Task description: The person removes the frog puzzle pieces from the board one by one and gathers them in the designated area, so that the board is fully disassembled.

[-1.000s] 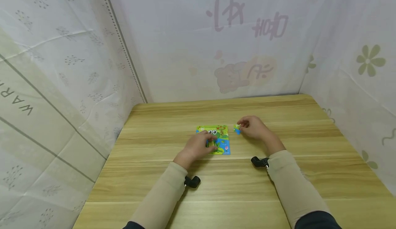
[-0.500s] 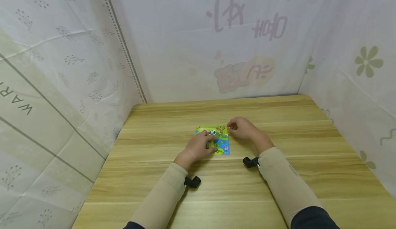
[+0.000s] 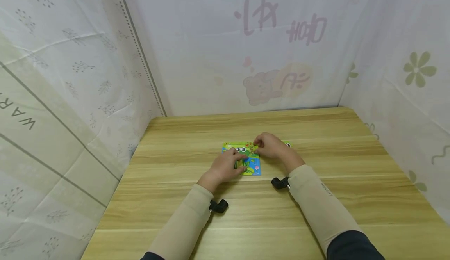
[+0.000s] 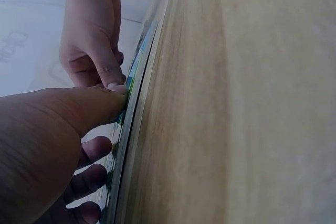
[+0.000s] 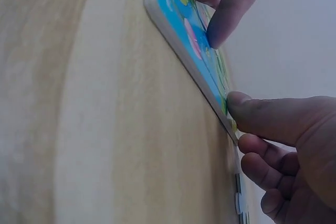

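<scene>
A frog jigsaw puzzle board [image 3: 256, 162], green and blue with two big eyes, lies on the wooden table. My left hand [image 3: 225, 164] rests over its left part, hiding much of the picture, with fingers and thumb loosely spread on the surface. At the upper right corner, my right hand [image 3: 271, 146] has its fingertips right at the board's edge. In the right wrist view, the right thumb [image 5: 262, 116] and fingers pinch a small puzzle piece [image 5: 234, 125], mostly hidden, with a bit of yellow showing.
Another puzzle piece [image 3: 287, 143], green with an eye on it, lies on the table just behind the right wrist. The wooden table [image 3: 246, 228] is bordered by patterned cloth [image 3: 197, 57] at the back and sides.
My right hand has carried a green and blue puzzle piece left from beside the board to its upper right corner. This uncovers the piece with an eye. The left hand stays put.
</scene>
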